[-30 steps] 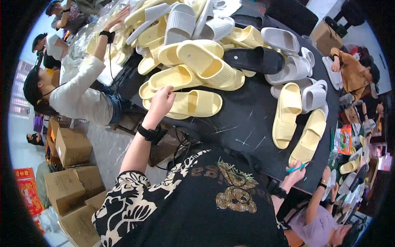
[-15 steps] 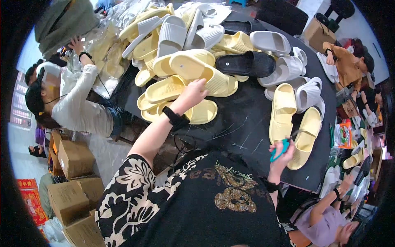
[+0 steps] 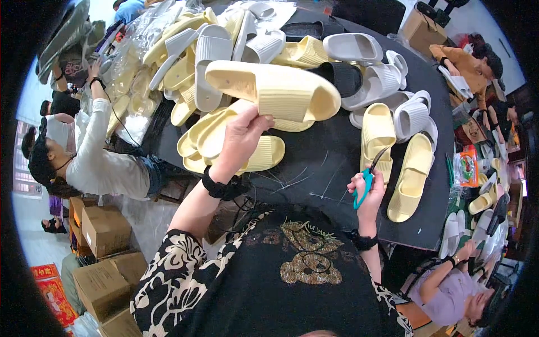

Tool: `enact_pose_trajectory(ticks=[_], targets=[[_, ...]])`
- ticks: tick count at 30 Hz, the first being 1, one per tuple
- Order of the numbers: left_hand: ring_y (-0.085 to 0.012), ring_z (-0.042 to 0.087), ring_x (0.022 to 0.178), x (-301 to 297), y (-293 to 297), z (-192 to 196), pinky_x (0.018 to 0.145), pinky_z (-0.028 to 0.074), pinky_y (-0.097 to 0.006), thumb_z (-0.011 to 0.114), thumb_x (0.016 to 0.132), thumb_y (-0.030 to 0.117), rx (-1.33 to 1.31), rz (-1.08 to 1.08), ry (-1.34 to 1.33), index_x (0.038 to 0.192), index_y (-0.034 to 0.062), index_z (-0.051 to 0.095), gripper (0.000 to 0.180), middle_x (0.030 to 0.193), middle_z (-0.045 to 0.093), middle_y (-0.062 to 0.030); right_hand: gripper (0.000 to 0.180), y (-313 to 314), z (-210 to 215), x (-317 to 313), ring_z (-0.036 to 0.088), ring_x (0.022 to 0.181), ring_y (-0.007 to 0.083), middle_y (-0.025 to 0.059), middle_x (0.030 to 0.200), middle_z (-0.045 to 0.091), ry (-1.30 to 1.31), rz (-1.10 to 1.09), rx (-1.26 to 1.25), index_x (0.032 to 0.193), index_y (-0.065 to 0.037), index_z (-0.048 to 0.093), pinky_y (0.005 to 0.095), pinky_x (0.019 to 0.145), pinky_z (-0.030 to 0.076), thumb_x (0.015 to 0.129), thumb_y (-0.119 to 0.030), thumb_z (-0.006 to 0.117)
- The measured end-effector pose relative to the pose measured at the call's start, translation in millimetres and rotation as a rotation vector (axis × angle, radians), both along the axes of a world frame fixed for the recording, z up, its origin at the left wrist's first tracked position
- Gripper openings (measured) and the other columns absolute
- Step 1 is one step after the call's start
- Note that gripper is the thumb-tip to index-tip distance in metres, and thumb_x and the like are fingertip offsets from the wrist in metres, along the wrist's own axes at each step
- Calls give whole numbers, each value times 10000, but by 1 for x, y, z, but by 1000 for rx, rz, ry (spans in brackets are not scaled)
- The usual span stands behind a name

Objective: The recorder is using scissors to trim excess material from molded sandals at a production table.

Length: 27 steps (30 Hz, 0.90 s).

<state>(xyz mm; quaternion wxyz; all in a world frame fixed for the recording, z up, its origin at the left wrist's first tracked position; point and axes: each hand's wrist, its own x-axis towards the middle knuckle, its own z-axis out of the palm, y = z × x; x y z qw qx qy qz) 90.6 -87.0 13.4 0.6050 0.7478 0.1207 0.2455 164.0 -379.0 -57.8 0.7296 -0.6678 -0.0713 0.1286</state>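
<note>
A pale yellow slide slipper (image 3: 283, 92) is lifted above the pile, its near edge pinched by my left hand (image 3: 244, 137). My right hand (image 3: 369, 194) grips small teal-handled scissors (image 3: 364, 188), their dark curved blades pointing up and away. Just beyond those blades lies one yellow slipper (image 3: 377, 126), and to its right another yellow slipper (image 3: 412, 174). Below the lifted slipper are more yellow slippers (image 3: 266, 154), partly covered by my left hand and forearm. A black slipper (image 3: 342, 78) is half hidden behind the lifted one.
White-grey slippers (image 3: 213, 50) and yellow ones heap across the far side of the black table (image 3: 314, 180). A person in white (image 3: 118, 163) stands at the left beside bagged slippers. Cardboard boxes (image 3: 106, 230) stack at lower left. Other people work at the right.
My left hand has raised a yellow slipper off the pile. My right hand has moved slightly left and up, and the scissors' blades now show clearly.
</note>
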Motion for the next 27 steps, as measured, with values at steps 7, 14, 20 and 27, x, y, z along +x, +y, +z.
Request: enact_pose_trajectory(ticks=[7, 14, 20, 27], targets=[[-139, 633, 690, 3, -16, 33, 645, 523, -256, 498, 927, 98, -166, 17, -105, 1013, -44, 576, 183, 772, 647, -109, 337, 17, 16, -4, 563, 636, 88, 36, 823, 549, 17, 90, 48, 1157, -14, 447, 214, 556, 473, 857, -71, 589], [-128, 625, 675, 0, -25, 11, 605, 526, -248, 540, 919, 166, -367, 23, -91, 979, -24, 581, 203, 808, 621, -65, 364, 23, 31, -14, 592, 729, 138, 68, 873, 574, 106, 304, 165, 1153, -15, 447, 270, 683, 510, 825, -82, 590], [-119, 610, 640, 5, -27, -12, 605, 520, -250, 517, 924, 151, -435, 43, 0, 1044, 2, 581, 202, 814, 619, -44, 439, 42, 34, -7, 606, 882, 212, 122, 977, 586, 449, 692, 378, 1206, -4, 413, 326, 805, 489, 802, -105, 550], [-145, 628, 634, 11, -23, -19, 569, 517, -255, 570, 898, 176, -454, 118, -26, 928, -6, 590, 185, 776, 628, -82, 395, 76, 15, 14, 602, 948, 258, 150, 1037, 586, 676, 799, 531, 1193, -29, 434, 425, 838, 487, 836, -154, 549]])
